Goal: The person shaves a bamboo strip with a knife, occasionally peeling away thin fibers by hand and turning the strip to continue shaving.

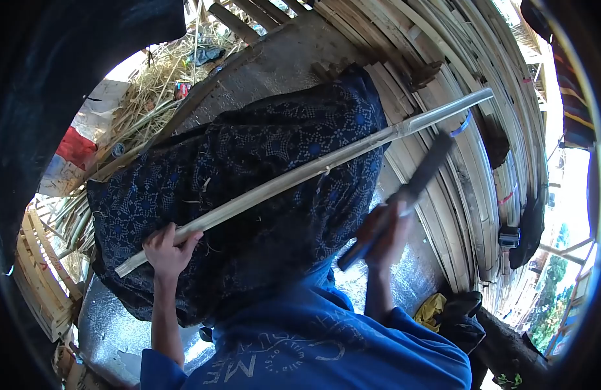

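My left hand (167, 250) is wrapped around a long pale bamboo strip (274, 185) close to its lower left end. The strip runs diagonally up to the right across my lap, over a dark blue patterned cloth (274, 143). In my right hand (388, 231) is a dark machete (425, 170), its blade slanting up to the right. Motion smears this hand and the machete somewhat. The blade's tip comes near the far end of the strip, with a gap visible between them.
Many long bamboo strips (473, 224) are stacked in a curve on my right. Straw and shavings (159, 88) lie at the upper left, near a red cloth (76, 148). A yellow cloth (430, 311) and a log (511, 341) are at the lower right.
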Demonstrator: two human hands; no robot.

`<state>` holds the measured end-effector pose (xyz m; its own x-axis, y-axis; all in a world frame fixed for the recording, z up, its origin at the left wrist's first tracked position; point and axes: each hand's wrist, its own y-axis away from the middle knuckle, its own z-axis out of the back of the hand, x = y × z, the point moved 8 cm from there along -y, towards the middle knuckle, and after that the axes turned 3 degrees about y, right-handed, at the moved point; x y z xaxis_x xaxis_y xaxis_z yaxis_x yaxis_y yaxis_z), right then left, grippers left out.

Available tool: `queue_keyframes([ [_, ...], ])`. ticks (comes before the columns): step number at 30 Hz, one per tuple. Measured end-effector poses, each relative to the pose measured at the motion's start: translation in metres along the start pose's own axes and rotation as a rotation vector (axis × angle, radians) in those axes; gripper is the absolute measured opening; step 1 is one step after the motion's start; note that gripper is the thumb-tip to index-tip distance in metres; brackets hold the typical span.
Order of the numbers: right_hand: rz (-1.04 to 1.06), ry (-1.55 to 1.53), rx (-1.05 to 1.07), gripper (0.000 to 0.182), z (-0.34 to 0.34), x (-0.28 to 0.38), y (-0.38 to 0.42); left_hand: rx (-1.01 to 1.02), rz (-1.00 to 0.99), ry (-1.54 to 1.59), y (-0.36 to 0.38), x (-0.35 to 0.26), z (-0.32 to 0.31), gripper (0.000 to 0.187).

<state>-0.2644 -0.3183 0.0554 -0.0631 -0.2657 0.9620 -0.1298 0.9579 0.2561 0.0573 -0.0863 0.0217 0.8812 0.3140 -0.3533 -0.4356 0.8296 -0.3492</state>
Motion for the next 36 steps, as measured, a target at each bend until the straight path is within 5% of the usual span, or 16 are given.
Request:
queue_keyframes([
  [2,0.602,0.768,0.239,0.024,-0.034,-0.044,0.02,0.035,0.022,-0.03,0.0,0.003,-0.004,0.053],
  [3,-0.179,0.433,0.248,0.025,-0.05,-0.056,0.035,0.032,0.017,-0.033,-0.001,0.003,-0.001,0.053],
  [6,-0.342,0.176,0.144,0.023,-0.014,-0.041,0.021,0.094,0.013,-0.001,0.003,0.005,-0.002,0.052],
  [8,-0.039,-0.06,0.167,0.025,-0.001,-0.001,-0.003,0.024,0.009,-0.03,-0.001,0.002,-0.001,0.053],
  [11,-0.023,0.222,-0.003,0.041,-0.003,-0.017,0.011,0.034,0.036,-0.026,0.002,0.005,-0.005,0.054],
  [14,-0.337,0.297,0.327,0.022,-0.05,-0.054,0.033,0.045,0.016,-0.025,-0.005,0.006,-0.004,0.054],
  [19,-0.029,0.069,0.077,0.042,-0.008,0.006,0.005,0.014,0.029,-0.024,0.001,0.003,-0.003,0.055],
  [20,-0.102,0.277,0.004,0.035,-0.007,-0.024,0.017,0.006,0.026,-0.023,0.002,0.004,-0.002,0.055],
  [22,0.425,0.725,0.219,0.028,-0.069,-0.031,0.038,0.102,0.052,-0.014,0.005,0.011,-0.009,0.053],
  [24,-0.236,0.356,0.372,0.023,-0.051,-0.052,0.033,0.08,0.035,-0.015,-0.005,0.007,-0.006,0.053],
  [26,-0.323,0.114,0.141,0.024,-0.017,-0.047,0.025,0.098,0.032,-0.002,0.003,0.004,-0.003,0.053],
  [28,-0.203,0.035,0.026,0.026,-0.004,-0.008,0.01,0.031,0.034,-0.023,0.001,0.004,-0.002,0.052],
  [29,-0.082,0.168,0.279,0.038,-0.003,-0.019,0.003,0.029,0.035,-0.036,0.001,0.003,-0.002,0.052],
  [30,0.413,0.866,0.118,0.035,0.005,-0.06,0.024,0.016,0.034,-0.037,0.002,0.004,-0.002,0.052],
  [33,-0.313,0.349,0.359,0.025,-0.066,-0.05,0.043,0.13,0.06,-0.046,0.001,0.013,-0.011,0.052],
  [36,-0.323,0.135,0.18,0.027,-0.021,-0.04,0.028,0.052,0.032,-0.022,0.004,0.005,-0.001,0.053],
])
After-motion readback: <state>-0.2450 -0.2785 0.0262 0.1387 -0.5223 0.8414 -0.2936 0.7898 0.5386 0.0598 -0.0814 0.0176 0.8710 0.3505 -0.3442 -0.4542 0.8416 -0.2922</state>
